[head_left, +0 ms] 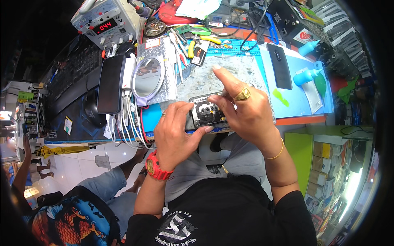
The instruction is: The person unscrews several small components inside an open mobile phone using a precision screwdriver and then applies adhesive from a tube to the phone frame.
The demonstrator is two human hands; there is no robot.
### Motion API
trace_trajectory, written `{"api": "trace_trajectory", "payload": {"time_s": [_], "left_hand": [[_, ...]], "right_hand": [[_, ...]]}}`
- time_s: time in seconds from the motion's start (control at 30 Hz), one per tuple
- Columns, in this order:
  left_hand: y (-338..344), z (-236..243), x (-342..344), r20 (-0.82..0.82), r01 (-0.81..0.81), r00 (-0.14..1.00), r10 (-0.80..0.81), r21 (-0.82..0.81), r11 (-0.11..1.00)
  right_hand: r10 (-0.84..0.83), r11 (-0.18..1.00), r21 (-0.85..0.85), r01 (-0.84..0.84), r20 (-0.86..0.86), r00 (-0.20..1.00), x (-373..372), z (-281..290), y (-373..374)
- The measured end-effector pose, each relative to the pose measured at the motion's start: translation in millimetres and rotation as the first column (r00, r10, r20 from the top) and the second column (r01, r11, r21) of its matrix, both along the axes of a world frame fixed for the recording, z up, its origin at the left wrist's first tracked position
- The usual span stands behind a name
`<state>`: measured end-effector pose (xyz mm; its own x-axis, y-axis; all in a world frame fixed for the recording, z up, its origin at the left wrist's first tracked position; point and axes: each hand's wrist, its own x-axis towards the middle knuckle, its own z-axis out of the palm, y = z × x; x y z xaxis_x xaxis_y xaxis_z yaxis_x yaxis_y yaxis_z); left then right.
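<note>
An opened phone [205, 114] with dark frame and exposed inner parts lies on the grey, stained work mat [244, 69] at the front middle of the desk. My left hand [174, 131] holds it at the left and lower edge, thumb along the bottom. My right hand [242, 106] is over its right part, index finger raised, thumb bent in against something small and greyish that I cannot make out. A round mirror [147, 80] and a black phone [111, 84] lie to the left; another dark phone [279, 65] lies on the pale blue mat at the right.
Tweezers [176, 49], yellow-handled cutters [209, 39], a power supply [102, 24], cables [127, 119], a keyboard [69, 78] and light-blue bottles [305, 76] surround the mat. A green-edged display case [320, 139] stands at right. A person [74, 209] is at lower left.
</note>
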<state>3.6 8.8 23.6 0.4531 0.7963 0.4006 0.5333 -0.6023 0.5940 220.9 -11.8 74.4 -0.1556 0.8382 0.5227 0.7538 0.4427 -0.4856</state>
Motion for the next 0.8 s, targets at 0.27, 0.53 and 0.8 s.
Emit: {"api": "trace_trajectory", "payload": {"time_s": [0.27,0.53,0.8], "left_hand": [[-0.1,-1.6,-0.4,-0.019,-0.001,1.000,0.001,0.021,1.000],[-0.5,-0.6,-0.5,-0.019,-0.004,1.000,0.004,0.019,1.000],[0.1,-1.0,-0.5,-0.014,0.003,1.000,-0.003,0.028,1.000]], "right_hand": [[0.194,0.975,-0.085,-0.203,-0.110,0.975,4.0,5.5,-2.1],[0.123,0.991,-0.050,-0.123,-0.011,0.992,2.0,7.7,-1.4],[0.072,0.997,0.020,-0.070,-0.124,0.990,-3.8,3.0,1.2]]}}
